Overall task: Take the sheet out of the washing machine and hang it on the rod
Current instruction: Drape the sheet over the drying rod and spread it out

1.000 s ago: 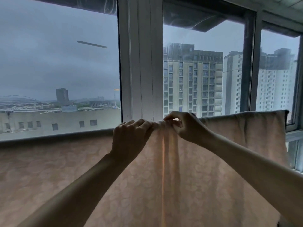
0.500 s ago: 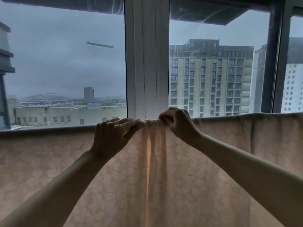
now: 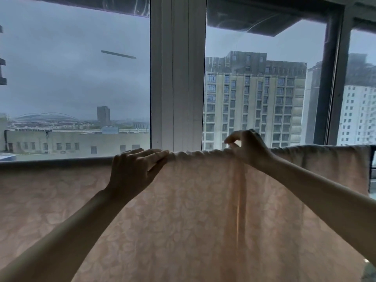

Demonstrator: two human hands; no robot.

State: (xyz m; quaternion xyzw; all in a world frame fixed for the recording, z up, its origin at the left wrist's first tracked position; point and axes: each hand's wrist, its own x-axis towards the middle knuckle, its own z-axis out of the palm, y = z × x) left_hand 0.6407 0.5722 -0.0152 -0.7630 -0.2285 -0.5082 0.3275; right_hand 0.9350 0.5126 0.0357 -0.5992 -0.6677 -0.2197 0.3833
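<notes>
A pale pink sheet (image 3: 193, 210) with a faint flower pattern hangs over a horizontal rod and fills the lower half of the head view. The rod itself is hidden under the cloth's top fold. My left hand (image 3: 134, 169) lies flat on the top edge, fingers stretched to the right. My right hand (image 3: 246, 148) pinches the bunched top edge to the right of it, thumb and fingers closed on the cloth. Between my hands the fold is wrinkled. A vertical crease runs down below my right hand.
Right behind the sheet stands a large window with a white centre post (image 3: 177, 78) and a dark post (image 3: 333, 82) on the right. Tall buildings and grey sky lie outside. The sheet's right edge (image 3: 369, 167) ends near the frame's right side.
My hands have moved apart along the top edge, the right one going right and lifting a little. The bunched cloth between them has spread out wider.
</notes>
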